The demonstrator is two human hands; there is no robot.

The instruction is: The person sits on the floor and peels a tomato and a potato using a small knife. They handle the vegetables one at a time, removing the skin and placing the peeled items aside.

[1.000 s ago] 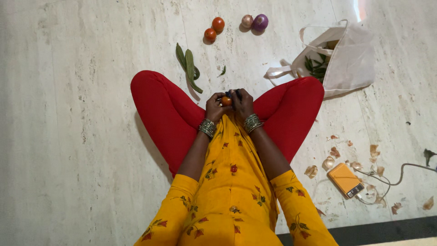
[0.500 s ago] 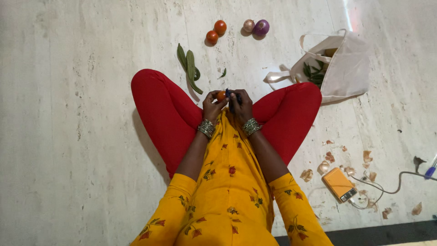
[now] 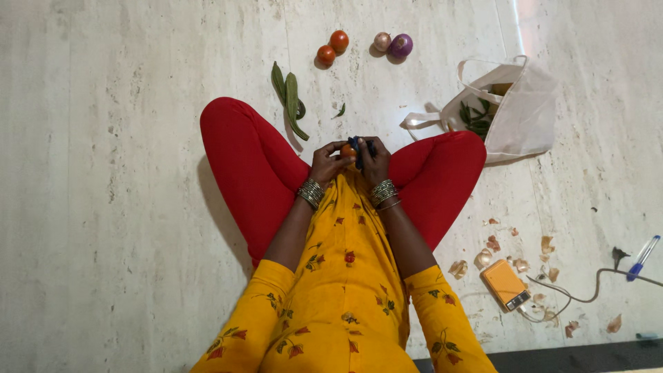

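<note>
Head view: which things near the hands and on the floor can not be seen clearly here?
- Dark tool in the right hand: fingers cover it, kind unclear.
- Tomato in the left hand: mostly hidden by fingers.
- Cloth bag: only green leaves show; the rest lies inside.
- Cable: cut off by the right edge.

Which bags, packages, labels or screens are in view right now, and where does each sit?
White cloth bag with loop handles: floor, upper right beside the red-trousered knee, open, green leafy vegetables inside.
Orange flat rectangular device: floor, lower right among onion skins, cable attached at its end.
No labels or signs visible.
</note>
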